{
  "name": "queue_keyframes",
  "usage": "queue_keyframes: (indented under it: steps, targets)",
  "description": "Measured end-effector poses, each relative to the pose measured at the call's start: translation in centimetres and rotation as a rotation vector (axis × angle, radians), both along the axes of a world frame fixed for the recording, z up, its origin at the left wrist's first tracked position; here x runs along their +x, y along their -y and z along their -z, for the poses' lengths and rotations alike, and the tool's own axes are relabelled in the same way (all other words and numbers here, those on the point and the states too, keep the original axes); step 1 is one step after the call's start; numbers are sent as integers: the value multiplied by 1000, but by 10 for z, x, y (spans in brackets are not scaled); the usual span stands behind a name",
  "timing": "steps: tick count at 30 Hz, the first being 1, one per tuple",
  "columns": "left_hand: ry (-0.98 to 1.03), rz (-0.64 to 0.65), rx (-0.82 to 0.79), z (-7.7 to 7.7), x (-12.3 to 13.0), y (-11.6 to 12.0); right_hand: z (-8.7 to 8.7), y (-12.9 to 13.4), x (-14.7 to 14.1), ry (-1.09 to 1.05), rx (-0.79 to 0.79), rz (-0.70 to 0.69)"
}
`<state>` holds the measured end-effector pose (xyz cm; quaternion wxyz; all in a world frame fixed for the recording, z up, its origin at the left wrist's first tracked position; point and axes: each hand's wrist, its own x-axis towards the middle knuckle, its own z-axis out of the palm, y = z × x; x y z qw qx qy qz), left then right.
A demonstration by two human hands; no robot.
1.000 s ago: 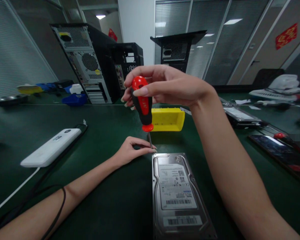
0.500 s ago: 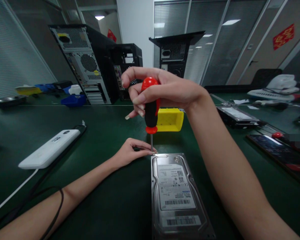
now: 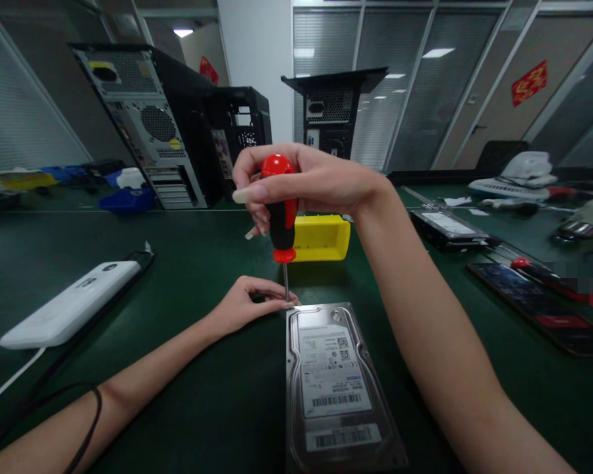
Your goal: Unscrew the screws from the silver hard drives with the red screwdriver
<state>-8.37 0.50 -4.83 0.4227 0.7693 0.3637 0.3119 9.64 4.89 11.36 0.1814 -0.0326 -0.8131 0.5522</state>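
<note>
A silver hard drive [image 3: 333, 375] with white labels lies flat on the dark green table, its long side running away from me. My right hand [image 3: 281, 187] is wrapped round the handle of a red and black screwdriver [image 3: 282, 227], thumb lying across the handle. The screwdriver stands nearly upright, its shaft coming down at the drive's far left corner. At that same corner my left hand [image 3: 250, 304] has thumb and fingers brought together, touching the drive's edge beside the shaft. The tip and any screw under it are hidden.
Behind the screwdriver sits a yellow bin [image 3: 322, 238]. A white power strip [image 3: 72, 304] with cables lies left. On the right are a phone [image 3: 538, 306], another screwdriver [image 3: 538, 273] and another hard drive [image 3: 447, 227]. Computer cases [image 3: 170, 125] and a blue bin [image 3: 126, 201] stand farther back.
My right fingers have curled in and the thumb has slid left across the screwdriver handle. The whole view has shifted, so things appear farther left. The left hand stays at the drive's corner.
</note>
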Motion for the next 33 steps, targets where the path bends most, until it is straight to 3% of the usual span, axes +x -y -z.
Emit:
queue_keyframes:
  steps: [8,15,24,29,33]
  targets:
    - [-6,70,-62,0,-1,-4,0,4,4,-39,-44,-58]
    - [-8,250,-189,-7,-7,-6,-3,4,6,-49,146,-57]
    - [-10,270,-190,-8,-9,-7,-6,9,5,-15,373,96]
    - [-11,260,-185,-7,-10,-7,-5,14,-1,33,358,195]
    - [-9,260,-180,-7,-10,-7,-3,14,-5,43,260,218]
